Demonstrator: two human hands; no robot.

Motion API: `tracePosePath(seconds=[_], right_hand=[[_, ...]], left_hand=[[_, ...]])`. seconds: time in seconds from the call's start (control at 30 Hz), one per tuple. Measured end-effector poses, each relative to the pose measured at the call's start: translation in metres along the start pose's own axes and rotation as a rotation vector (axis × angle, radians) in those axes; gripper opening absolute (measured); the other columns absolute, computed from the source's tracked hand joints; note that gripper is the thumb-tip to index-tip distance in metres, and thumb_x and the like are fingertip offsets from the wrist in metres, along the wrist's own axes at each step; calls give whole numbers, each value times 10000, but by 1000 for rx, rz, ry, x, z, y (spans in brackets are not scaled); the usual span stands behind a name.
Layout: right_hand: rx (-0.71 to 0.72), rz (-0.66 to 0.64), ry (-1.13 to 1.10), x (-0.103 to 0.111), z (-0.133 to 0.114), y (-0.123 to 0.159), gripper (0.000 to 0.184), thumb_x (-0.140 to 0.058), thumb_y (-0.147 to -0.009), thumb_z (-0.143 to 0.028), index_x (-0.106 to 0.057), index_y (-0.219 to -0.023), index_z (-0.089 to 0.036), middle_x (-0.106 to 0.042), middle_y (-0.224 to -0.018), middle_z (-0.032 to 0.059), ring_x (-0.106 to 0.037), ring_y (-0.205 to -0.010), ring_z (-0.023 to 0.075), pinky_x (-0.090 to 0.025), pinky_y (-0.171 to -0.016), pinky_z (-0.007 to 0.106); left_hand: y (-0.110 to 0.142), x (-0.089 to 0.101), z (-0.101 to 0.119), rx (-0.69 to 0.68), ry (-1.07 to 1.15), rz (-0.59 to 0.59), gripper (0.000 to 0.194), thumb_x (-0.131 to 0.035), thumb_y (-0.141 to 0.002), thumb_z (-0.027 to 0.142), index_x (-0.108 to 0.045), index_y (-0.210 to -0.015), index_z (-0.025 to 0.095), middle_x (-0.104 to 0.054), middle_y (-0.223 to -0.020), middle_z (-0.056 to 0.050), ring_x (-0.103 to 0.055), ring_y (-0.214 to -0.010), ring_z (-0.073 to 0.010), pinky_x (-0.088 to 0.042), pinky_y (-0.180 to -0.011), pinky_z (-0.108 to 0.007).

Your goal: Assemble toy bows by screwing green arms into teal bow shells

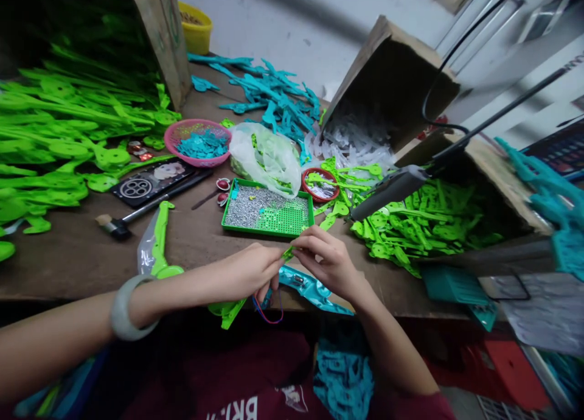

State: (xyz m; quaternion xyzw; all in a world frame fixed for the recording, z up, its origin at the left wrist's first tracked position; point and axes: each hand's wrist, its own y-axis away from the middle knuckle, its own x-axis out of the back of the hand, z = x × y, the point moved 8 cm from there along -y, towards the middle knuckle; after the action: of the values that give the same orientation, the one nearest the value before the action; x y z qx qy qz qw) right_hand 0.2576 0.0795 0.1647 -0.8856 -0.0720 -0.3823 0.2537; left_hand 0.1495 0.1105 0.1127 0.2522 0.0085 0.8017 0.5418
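Note:
Between my two hands, over the table's front edge, is a small green plastic piece [287, 254]. My left hand [260, 268] pinches it from the left; its curled lower fingers are close to a red and blue wire [269, 318]. My right hand [326, 259] has its fingertips closed on the piece's other end. Under the hands lies a blue plastic shell [310, 286] with a small metal part in it. A green shell with a clear blade [157, 243] rests left of my left hand. Just beyond the hands stands a green tray [287, 220] of tiny silver screws.
Green parts [59, 134] heap up at left. A pink basket [171, 140] holds blue pieces, beside a plastic bag [269, 155]. An electric screwdriver [387, 192] hangs at right before a box of green parts [424, 225]. A phone [152, 179] and hammer [155, 207] lie left.

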Motion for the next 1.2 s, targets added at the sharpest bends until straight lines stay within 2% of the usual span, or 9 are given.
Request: tracePosePath(seconds=[0.17,0.27,0.4,0.5,0.57,0.67,0.83,1.03,1.2], right_hand=[[88,-98,80,-10,6,8,142,-540,-983,-164,-646,-1077,-174,-602,-912,56,-575,-792,130,-466,-672,245],[107,-253,71,-17,9,9,170,-520,-990,-172,-660,-1085,-186,-612,-934,62,-581,-803,136,-470,-675,252],[84,-505,-207,-25,8,9,165,-541,-992,-207,-686,-1055,-159,-650,-933,71,-619,-842,136,-512,-741,260],[55,-607,-358,-29,4,9,158,-570,-976,-199,-696,-1046,-136,-694,-959,86,-651,-891,145,-530,-812,283],[24,-601,-344,-31,4,9,153,-571,-971,-184,-693,-1049,-133,-705,-953,80,-656,-875,140,-527,-802,277],[-55,-509,-234,-30,3,8,115,-582,-963,-172,-677,-1018,-139,-695,-891,52,-639,-810,130,-512,-756,264],[-134,-447,-134,-32,-3,17,134,-518,-1000,-187,-641,-1035,-150,-679,-963,78,-630,-884,154,-521,-793,290],[-166,-323,-4,-29,0,24,120,-536,-1002,-219,-627,-967,-149,-632,-885,51,-612,-808,142,-486,-713,256],[-167,-255,-39,-27,-3,29,110,-545,-1000,-218,-642,-1013,-168,-606,-882,40,-592,-794,127,-485,-710,242]], left_hand=[[-5,-5,-12,94,-99,10,430,-316,-991,359,-519,-646,202,-562,-443,19,-541,-381,-123,-442,-501,-230],[-3,-7,-16,132,-163,-13,435,-343,-981,364,-523,-619,204,-540,-424,22,-532,-369,-123,-411,-479,-233],[8,-20,-21,152,-111,-169,400,-385,-962,342,-490,-599,209,-497,-387,46,-490,-327,-114,-385,-437,-222],[16,-28,-24,149,-56,-249,405,-397,-960,361,-510,-602,210,-502,-378,41,-491,-328,-122,-402,-440,-223],[18,-30,-26,148,-41,-260,412,-387,-965,369,-523,-609,211,-503,-373,39,-490,-331,-126,-411,-451,-225],[18,-32,-30,153,-28,-241,419,-372,-969,376,-517,-610,216,-500,-376,42,-494,-335,-130,-414,-460,-233],[16,-37,-38,169,3,-197,422,-345,-973,372,-508,-616,217,-517,-405,27,-525,-377,-144,-415,-479,-248],[16,-40,-42,204,-42,-74,384,-302,-989,389,-513,-716,220,-497,-450,42,-527,-417,-144,-394,-527,-266],[18,-41,-37,251,-168,-42,330,-294,-977,337,-531,-778,225,-547,-554,5,-563,-532,-174,-342,-555,-290]])
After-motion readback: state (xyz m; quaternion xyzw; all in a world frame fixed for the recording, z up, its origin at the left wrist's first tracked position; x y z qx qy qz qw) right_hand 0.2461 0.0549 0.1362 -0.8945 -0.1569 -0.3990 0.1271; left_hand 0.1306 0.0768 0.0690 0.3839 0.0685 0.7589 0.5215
